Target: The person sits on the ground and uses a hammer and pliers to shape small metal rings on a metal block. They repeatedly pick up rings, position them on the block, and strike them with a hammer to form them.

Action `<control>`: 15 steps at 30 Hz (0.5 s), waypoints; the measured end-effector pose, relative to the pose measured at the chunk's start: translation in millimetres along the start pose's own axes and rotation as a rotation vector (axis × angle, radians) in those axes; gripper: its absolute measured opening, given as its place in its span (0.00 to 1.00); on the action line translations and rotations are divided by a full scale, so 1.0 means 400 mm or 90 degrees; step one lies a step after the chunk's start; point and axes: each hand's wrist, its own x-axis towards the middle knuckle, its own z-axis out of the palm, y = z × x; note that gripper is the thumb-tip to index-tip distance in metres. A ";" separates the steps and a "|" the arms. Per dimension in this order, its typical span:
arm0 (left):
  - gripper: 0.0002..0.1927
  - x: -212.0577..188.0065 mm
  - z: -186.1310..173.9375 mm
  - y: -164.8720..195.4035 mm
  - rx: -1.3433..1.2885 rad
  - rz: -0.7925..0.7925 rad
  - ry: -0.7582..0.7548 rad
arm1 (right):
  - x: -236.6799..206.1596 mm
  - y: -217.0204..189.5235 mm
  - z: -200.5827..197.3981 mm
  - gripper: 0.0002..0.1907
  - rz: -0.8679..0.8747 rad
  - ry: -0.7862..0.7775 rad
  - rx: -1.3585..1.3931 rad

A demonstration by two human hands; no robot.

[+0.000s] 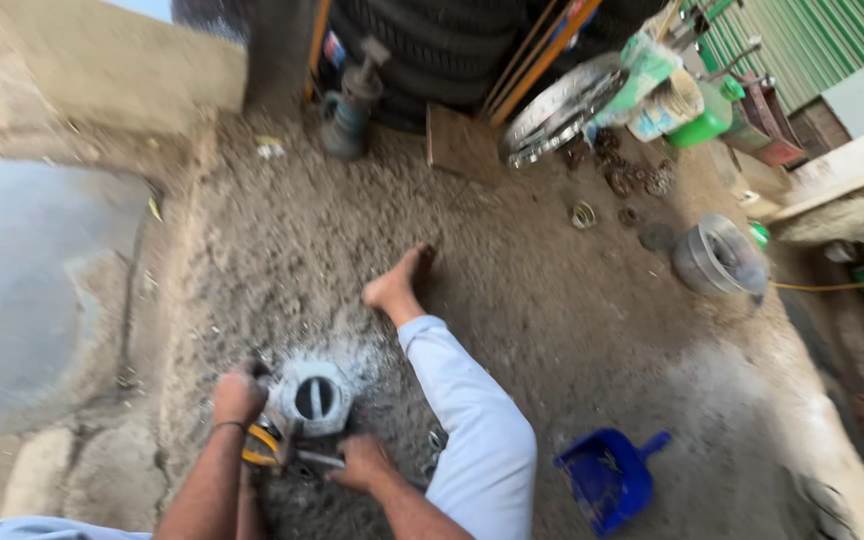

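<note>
My left hand (239,396) was closed on the grey cast-metal housing (314,397) at lower centre of the frame; my right hand (360,462) gripped a thin metal tool (318,459) beside it. I judged the housing heavy, rigid, gritty, best held by its rim. Green containers (704,118) stood upper right; a blue dustpan (607,478) lay lower right.

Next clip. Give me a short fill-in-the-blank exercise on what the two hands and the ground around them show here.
1. The left hand and right hand both rest on a grey ____ part with a round opening.
2. The scoop lying on the dirt to the person's right is ____ in colour.
3. The person's outstretched foot is ____, without a shoe.

Missing words: metal; blue; bare
</note>
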 end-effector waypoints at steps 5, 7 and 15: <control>0.10 -0.074 -0.007 0.052 -0.042 -0.007 -0.059 | 0.004 -0.038 -0.017 0.22 -0.011 0.061 0.078; 0.10 -0.111 0.017 0.059 -0.004 0.024 -0.085 | 0.011 -0.055 -0.030 0.19 0.072 0.183 0.283; 0.14 -0.164 0.147 0.174 -0.134 0.131 -0.038 | 0.031 -0.056 -0.104 0.15 0.176 0.433 0.524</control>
